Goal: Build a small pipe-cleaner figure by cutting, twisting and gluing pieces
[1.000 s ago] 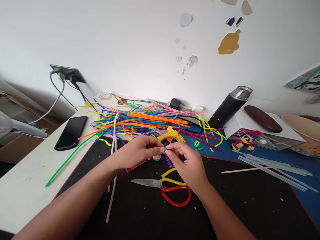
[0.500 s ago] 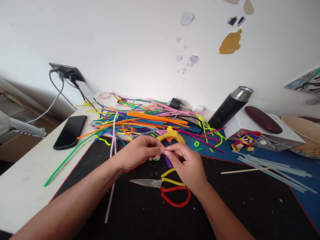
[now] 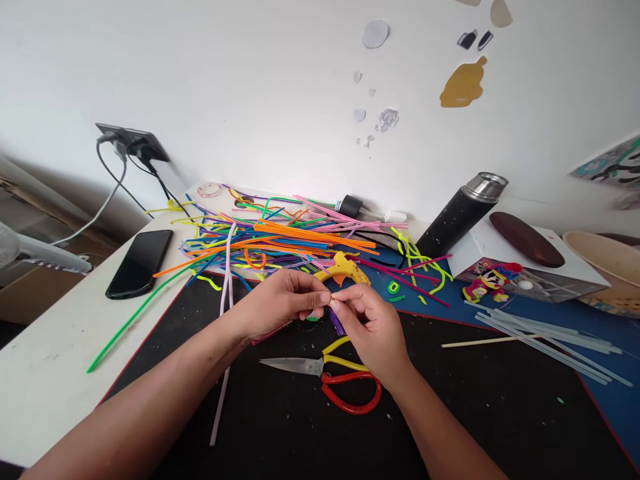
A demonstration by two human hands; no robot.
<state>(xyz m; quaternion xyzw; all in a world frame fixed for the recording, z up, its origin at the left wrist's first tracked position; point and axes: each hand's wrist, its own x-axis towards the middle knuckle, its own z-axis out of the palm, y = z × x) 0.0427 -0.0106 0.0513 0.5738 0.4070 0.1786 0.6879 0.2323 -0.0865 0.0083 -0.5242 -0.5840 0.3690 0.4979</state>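
My left hand (image 3: 287, 303) and my right hand (image 3: 373, 327) meet over the black mat, thumbs and forefingers pinched tip to tip. Whatever sits between the fingertips is too small to make out. Just below the pinch, a purple piece (image 3: 337, 323) shows beside my right hand, and a bit of green (image 3: 312, 319) lies under my left fingers. Scissors (image 3: 300, 365) with one yellow and one red handle lie beneath both hands, blades to the left. Behind the hands rests a yellow glue gun (image 3: 350, 267), partly covered by my left hand.
Many coloured pipe cleaners (image 3: 300, 233) are heaped along the wall. A phone (image 3: 140, 263) lies at left. Toward the right stand a black flask (image 3: 463, 213), a white box (image 3: 530, 247) and a small figure (image 3: 493, 281), with glue sticks (image 3: 550, 340) in front.
Both hands stay pinched together in nearly the same place, with only a slight shift of the fingers. Nothing else on the desk has visibly moved.
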